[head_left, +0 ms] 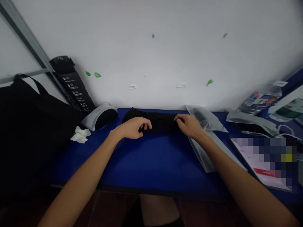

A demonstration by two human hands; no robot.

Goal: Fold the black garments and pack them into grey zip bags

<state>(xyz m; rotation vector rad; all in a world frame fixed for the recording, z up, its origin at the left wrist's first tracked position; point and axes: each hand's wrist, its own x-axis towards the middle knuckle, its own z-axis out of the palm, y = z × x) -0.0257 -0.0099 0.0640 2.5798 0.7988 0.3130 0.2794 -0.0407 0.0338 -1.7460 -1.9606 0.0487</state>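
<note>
A black piece of folded cloth (pixel 162 121) lies stretched sideways along the back of the blue table. Its exact kind is hard to make out in the dark. My left hand (pixel 134 127) is at the left part of the cloth, fingers curled and thumb below, with black fabric showing between them. At the right end, my right hand (pixel 188 125) has its fingers bent and closed on the cloth's edge. A frosted plastic bag (pixel 208 118) lies just beyond the right hand, and another clear bag (pixel 203 151) is under the right forearm.
Left stand a black bag (pixel 30 126), a tall black bottle or box (pixel 73 85), a frosted pouch with black contents (pixel 100 116) and crumpled tissue (pixel 80 135). Right are a plastic bottle (pixel 260 99), another pouch (pixel 252 121) and a flat, partly blurred booklet-like item (pixel 260 164). A white wall (pixel 165 56) rises behind.
</note>
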